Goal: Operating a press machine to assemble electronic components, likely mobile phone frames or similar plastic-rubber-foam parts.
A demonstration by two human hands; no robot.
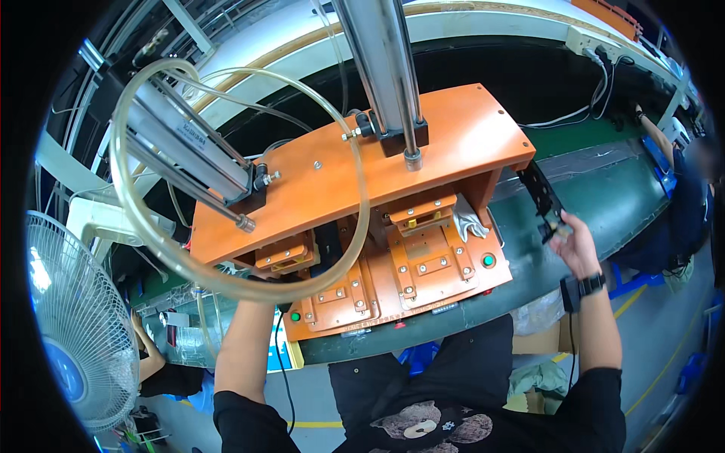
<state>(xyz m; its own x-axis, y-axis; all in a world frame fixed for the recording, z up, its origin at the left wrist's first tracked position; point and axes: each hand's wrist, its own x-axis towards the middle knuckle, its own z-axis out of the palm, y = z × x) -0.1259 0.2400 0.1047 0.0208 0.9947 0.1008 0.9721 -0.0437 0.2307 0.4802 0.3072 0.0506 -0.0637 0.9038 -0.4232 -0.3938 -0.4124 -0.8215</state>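
Note:
My right hand (pixel 578 245), a dark band on its wrist, is to the right of the orange press (pixel 332 177). It is closed on the lower end of a long, narrow black part (pixel 538 190), which slants up toward the press's right end. My left forearm (pixel 248 328) reaches up to the press's left side. The left hand's fingers are hidden behind the clear hose (pixel 257 288) and under the press top. Orange fixture blocks with bolts (pixel 423 264) sit on the press base, with a green button (pixel 488 260) near the right corner.
Two metal cylinders (pixel 377 60) stand on the press. A white cloth (pixel 470 223) is tucked at its right inside. A white fan (pixel 79 325) stands at left. The green bench (pixel 596 204) runs right, toward another person's arm (pixel 657 136). A power strip (pixel 585 44) is at back right.

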